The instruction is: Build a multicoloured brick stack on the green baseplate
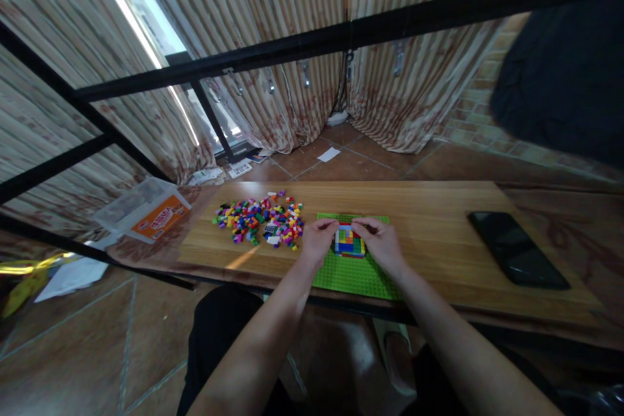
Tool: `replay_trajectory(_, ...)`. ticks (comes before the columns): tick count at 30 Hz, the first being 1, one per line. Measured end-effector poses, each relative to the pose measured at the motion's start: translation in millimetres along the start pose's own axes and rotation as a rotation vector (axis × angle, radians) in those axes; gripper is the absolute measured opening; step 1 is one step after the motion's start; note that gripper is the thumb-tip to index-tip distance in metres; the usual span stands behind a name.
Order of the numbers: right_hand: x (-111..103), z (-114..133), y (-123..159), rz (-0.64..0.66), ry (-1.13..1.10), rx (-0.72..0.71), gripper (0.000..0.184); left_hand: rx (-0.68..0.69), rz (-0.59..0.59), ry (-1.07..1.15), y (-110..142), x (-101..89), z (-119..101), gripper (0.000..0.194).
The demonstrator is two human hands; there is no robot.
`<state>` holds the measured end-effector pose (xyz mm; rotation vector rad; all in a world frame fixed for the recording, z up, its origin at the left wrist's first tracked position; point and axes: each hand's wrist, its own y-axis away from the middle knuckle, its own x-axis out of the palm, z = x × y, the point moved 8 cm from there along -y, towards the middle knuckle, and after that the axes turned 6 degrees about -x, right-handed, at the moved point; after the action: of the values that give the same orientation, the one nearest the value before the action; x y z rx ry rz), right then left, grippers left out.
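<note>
Left hand (318,242) and right hand (384,246) meet brick build (350,247) at far edge; whether either grip is clamped, cannot tell; uneven pressure could unseat bricks.

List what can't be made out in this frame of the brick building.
All in the head view:
What the left hand and right hand pinch: fingers cover it, too small.
Lower bricks in the loose pile: hidden by others.
Wording on the orange label: too small, blurred.
Dark cloth: cut off by the right edge.
</note>
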<state>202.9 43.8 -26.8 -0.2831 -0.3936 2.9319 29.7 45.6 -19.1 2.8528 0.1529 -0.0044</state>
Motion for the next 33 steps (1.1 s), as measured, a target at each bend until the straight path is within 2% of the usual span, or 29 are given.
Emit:
replay_trajectory(7, 1, -6, 0, -0.027, -0.038, 0.062, 0.032, -0.018, -0.011, -0.001, -2, 0.6, 3, 0.015)
replay_trajectory(19, 0, -4, 3, -0.019, -0.088, 0.047, 0.037, -0.122, -0.001, 0.099, -1, 3.8, 5, 0.009)
replay_trajectory(24, -6, -3, 2, -0.017, -0.139, 0.075, 0.044, -0.108, 0.016, 0.119, 5, -1.5, 4, 0.017)
replay_trajectory(28, -14, -12, -1, -0.058, -0.107, 0.117, 0.047, -0.038, -0.035, 0.072, 21, -30.2, 4, 0.026)
replay_trajectory(33, -13, -18, 0, -0.041, -0.066, 0.126, 0.045, 0.007, -0.181, -0.116, 45, -99.6, 22, 0.021)
